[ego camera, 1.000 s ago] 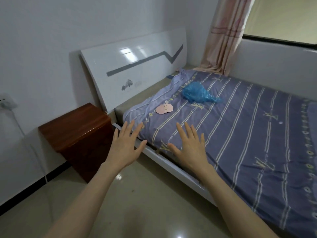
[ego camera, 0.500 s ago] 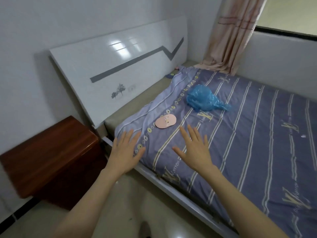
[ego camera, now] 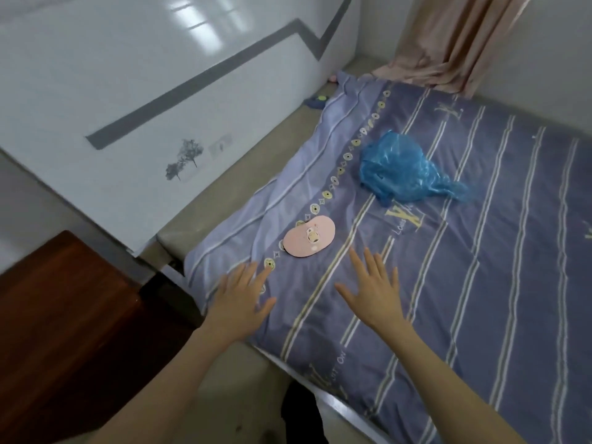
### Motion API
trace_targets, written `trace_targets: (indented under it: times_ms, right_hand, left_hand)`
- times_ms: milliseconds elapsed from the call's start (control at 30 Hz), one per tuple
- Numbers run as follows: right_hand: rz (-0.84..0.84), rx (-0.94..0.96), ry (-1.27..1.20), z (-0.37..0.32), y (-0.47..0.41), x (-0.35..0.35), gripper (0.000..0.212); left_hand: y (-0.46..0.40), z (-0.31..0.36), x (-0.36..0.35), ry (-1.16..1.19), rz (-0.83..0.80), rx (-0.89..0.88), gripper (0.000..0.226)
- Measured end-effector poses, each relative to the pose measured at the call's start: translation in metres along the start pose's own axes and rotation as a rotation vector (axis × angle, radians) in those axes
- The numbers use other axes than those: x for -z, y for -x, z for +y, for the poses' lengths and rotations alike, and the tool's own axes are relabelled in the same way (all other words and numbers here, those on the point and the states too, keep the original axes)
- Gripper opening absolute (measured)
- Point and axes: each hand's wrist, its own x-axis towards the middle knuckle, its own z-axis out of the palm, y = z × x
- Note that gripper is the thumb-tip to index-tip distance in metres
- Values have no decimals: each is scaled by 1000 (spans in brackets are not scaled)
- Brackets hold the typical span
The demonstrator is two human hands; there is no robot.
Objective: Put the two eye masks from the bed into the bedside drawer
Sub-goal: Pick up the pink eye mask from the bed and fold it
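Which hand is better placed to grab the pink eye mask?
Probably the left hand: its fingers reach nearest the pink eye mask. The right hand is open too, but slightly farther.

The purple striped bedsheet (ego camera: 480, 283) carries printed gold letters. Near the blue plastic bag (ego camera: 403, 174) stands a big "LV" monogram with the small word "LOUIS" beside it. Lower, near the edge, only "ON" is readable.
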Motion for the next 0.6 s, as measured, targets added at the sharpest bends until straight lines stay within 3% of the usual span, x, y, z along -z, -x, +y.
trace_targets:
  times_ms: [267, 500, 600]
  right_hand:
    - [-242, -93, 8, 61, -144, -109, 77]
    - [-441, -139, 9, 98, -185, -176, 88]
    - [-426, -135, 27, 103, -185, -189, 89]
  left_hand:
    - [-160, -22, -78, 18, -185, 64, 61]
    - [-255, -14, -115, 96, -140, 10, 58]
    - [-277, -8, -124, 142, -113, 54, 54]
